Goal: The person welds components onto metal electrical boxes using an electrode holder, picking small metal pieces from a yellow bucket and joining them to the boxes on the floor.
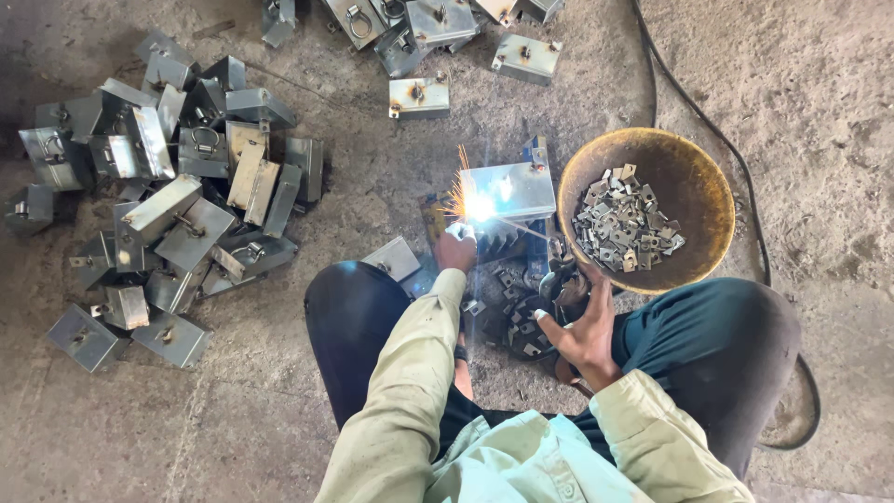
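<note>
By the metal box (510, 189), left hand (456, 250) w/ arm outstretched.

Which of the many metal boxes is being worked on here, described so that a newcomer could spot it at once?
Start at the round rusty pan of small metal clips on the right. Directly left of its rim lies one shiny metal box, in front of the crouching person's knees. Unlike the dull boxes in the heap to the left, it has bright sparks at its near-left corner, beside the left hand.
</note>
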